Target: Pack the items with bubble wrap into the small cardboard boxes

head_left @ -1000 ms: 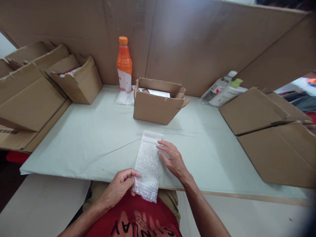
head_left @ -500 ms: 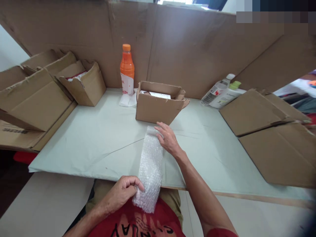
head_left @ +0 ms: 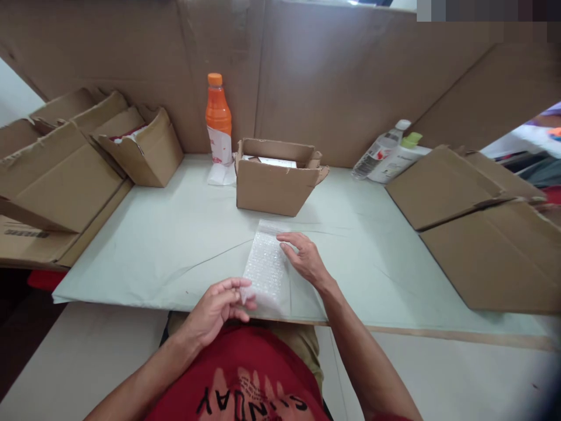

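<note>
A piece of clear bubble wrap (head_left: 267,266) lies at the near middle of the table, its near end close to the front edge. At its lower left corner is my left hand (head_left: 219,307), fingers apart, overlapping the wrap in view. Whether those fingertips touch it I cannot tell. My right hand (head_left: 304,257) is at the wrap's upper right side, fingers stretched out and slightly curved, gripping nothing. Just beyond the wrap stands an open cardboard box (head_left: 274,187) with a white item (head_left: 278,162) inside.
An orange bottle (head_left: 218,120) stands at the back on white paper. Cardboard boxes (head_left: 65,175) line the left, with a smaller box (head_left: 151,155) beside them. A clear bottle (head_left: 379,152) and a white bottle (head_left: 397,164) lean at back right, near more boxes (head_left: 495,251).
The bubble wrap's near end has come up from my lap onto the table, so the piece looks shorter. My left hand has moved forward and loosened its pinch. My right hand has shifted slightly.
</note>
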### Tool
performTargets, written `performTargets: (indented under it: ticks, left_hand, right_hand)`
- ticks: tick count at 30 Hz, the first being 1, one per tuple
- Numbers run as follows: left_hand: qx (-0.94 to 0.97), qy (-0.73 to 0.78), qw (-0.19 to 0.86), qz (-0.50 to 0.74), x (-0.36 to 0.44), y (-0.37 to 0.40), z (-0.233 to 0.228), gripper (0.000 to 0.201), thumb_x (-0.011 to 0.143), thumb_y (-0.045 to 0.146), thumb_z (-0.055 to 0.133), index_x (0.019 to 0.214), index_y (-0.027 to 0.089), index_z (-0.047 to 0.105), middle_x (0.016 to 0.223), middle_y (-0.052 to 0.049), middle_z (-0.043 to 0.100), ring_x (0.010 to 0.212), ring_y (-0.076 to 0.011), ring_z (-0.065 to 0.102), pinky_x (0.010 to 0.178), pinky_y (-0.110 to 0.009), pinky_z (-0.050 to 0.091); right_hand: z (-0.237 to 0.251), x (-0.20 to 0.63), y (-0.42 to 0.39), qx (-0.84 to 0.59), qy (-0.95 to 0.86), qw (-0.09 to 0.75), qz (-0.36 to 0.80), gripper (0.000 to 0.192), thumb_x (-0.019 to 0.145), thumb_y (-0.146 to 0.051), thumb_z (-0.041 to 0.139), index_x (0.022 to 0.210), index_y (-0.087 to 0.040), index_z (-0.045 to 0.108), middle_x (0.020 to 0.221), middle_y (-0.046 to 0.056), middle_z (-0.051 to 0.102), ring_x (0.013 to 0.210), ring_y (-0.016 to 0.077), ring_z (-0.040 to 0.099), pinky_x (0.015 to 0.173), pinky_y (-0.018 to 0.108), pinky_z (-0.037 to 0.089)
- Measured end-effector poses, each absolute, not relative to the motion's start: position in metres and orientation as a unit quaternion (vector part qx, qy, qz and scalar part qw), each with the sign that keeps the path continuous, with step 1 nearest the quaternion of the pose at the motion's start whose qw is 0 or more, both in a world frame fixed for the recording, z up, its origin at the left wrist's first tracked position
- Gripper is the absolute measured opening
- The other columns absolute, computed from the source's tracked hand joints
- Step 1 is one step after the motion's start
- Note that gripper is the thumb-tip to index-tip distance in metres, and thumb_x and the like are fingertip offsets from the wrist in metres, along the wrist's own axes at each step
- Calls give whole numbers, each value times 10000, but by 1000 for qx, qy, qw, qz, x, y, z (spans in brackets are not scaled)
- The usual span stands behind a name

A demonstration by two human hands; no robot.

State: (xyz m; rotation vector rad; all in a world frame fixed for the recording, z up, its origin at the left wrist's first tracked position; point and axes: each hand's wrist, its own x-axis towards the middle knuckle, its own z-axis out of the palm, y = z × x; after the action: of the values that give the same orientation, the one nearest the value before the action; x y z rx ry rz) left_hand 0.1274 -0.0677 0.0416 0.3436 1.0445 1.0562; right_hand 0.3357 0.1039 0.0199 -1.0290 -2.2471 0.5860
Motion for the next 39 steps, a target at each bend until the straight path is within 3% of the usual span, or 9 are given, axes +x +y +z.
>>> performTargets:
  ticks: [6,13,17,21,24,27,33,35,39]
  left_hand:
    - [127,474,709,507,129,-30,38,456,734,162,711,1164,113,568,1126,-182,709,912,-247,720,654,-308,568]
    - [142,505,708,472,137,-18,34,640,745,193,706,1316,136,425,1099,-160,695,849,-233,721,633,-309,564]
    - [224,543,660,468,136,-26,33,569,779,264,674,1300,147,476,1052,-109,684,778,-188,691,594,-281,534]
    - [454,620,474,430,133,-44,29,343,857,214,576,1193,166,622,1051,-91,682,825,-172,654,664,-293,534]
    - [653,591,282,382,130,-51,23,417,829,79,534,1213,199,645,1196,-104,663,1099,-237,610,909,-399,533]
    - [752,545,177,325,128,-51,14,497,813,16,525,1264,201,621,1297,-110,638,1250,-276,527,1050,-476,463]
    - [755,534,193,328,128,-43,7,304,900,83,517,1157,174,651,931,-68,724,876,-208,641,782,-365,531]
    - [734,552,229,324,128,-41,7,276,912,132,533,1156,175,656,922,-61,734,821,-189,650,734,-334,533]
    - [697,599,257,299,131,-34,5,306,898,180,551,1185,177,656,991,-66,750,782,-176,669,730,-324,547]
  right_hand:
    - [17,360,75,-417,-800,326,283,250,937,-279,530,1077,-238,734,1111,67,759,1063,230,689,986,418,530]
    - [8,368,23,-389,-817,365,218,277,948,-212,544,1191,-250,672,1165,82,736,1114,237,660,967,440,526]
    - [6,359,0,-312,-874,322,188,360,890,-220,636,1250,-218,617,1298,118,674,1197,275,608,952,463,512]
    - [-4,352,-5,-313,-897,263,170,389,895,-186,623,1283,-206,603,1363,136,632,1231,290,580,962,478,501]
    - [-11,349,-1,-321,-891,280,158,334,926,-114,560,1235,-216,634,1293,121,677,1198,267,606,942,454,505]
    - [-12,347,2,-319,-877,314,174,318,942,-94,535,1200,-229,661,1204,102,719,1133,241,642,913,428,517]
    - [-8,348,-1,-356,-824,347,271,276,963,-147,533,1178,-236,681,975,59,761,865,195,692,770,354,552]
    - [-5,350,-3,-371,-814,354,273,279,964,-161,541,1203,-237,663,1014,60,755,905,197,695,801,354,558]
    - [1,358,-7,-395,-824,373,159,298,934,-137,580,1220,-211,625,1138,105,707,1017,233,653,845,397,520]
